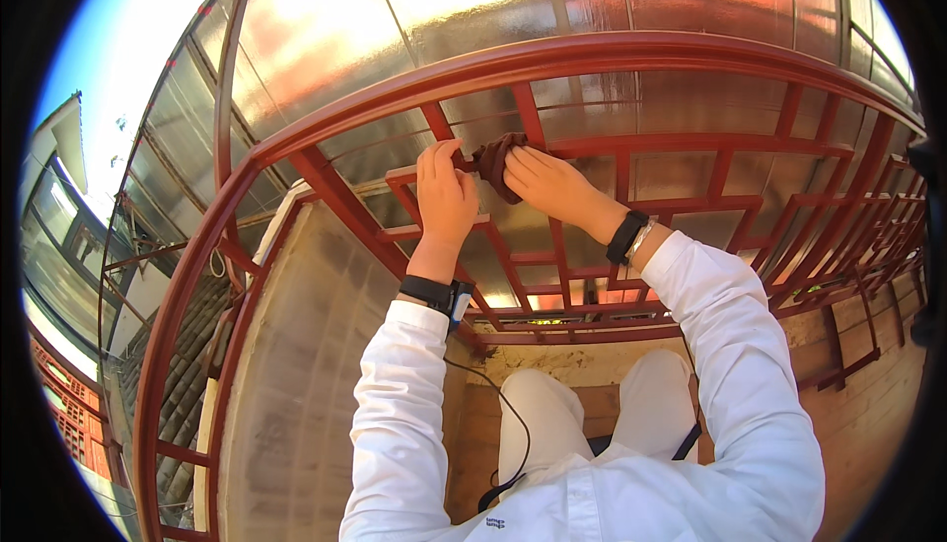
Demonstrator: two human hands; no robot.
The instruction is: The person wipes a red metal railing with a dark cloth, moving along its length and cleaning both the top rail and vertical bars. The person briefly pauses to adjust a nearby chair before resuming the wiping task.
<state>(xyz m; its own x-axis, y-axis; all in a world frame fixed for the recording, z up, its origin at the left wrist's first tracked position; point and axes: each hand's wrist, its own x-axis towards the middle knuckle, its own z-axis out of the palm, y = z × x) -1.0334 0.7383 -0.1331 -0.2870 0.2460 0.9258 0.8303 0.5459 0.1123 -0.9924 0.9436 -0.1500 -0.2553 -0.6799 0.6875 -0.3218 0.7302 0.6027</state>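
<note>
My right hand [544, 181] grips a dark maroon cloth [500, 165], bunched against a bar of the red lattice railing [627, 172]. Just left of the cloth, my left hand [447, 190] is raised at the lattice, its fingers bent towards a red bar; whether it grips the bar cannot be told. The curved red top rail [473, 83] passes beyond both hands. Black bands circle both wrists, and a cable hangs from the left one.
Shiny reflective panels [473, 9] stand behind the railing. A pale panel [296, 394] in a red frame is at the left, with roof tiles [185, 379] beyond it. Below are my knees and a tiled floor [873, 409]. More red lattice runs off to the right.
</note>
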